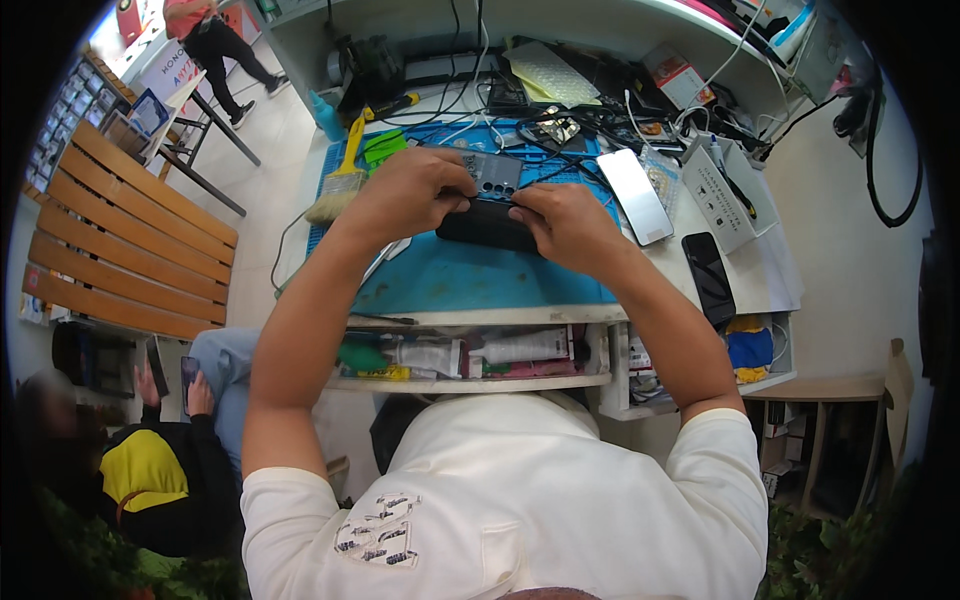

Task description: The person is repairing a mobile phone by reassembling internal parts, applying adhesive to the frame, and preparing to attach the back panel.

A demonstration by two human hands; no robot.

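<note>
Both my hands meet over the blue work mat (500, 282). Between them is a grey phone (497, 174), its back with several round camera lenses turned up. My left hand (432, 190) pinches its near left edge between thumb and fingers. On the near right edge, my right hand (562, 222) is closed in the same way. Just below the fingertips lies a black slab (487, 226); whether it is joined to the phone cannot be made out. My fingers hide part of both edges.
A wide yellow-handled brush (342, 190) lies left of my left hand. Right of the mat are a white phone (636, 196), a black phone (708, 278) and a white box (722, 200). Tangled cables (585, 125) fill the back. An open drawer (470, 382) holds tubes. A seated person (150, 470) is at left.
</note>
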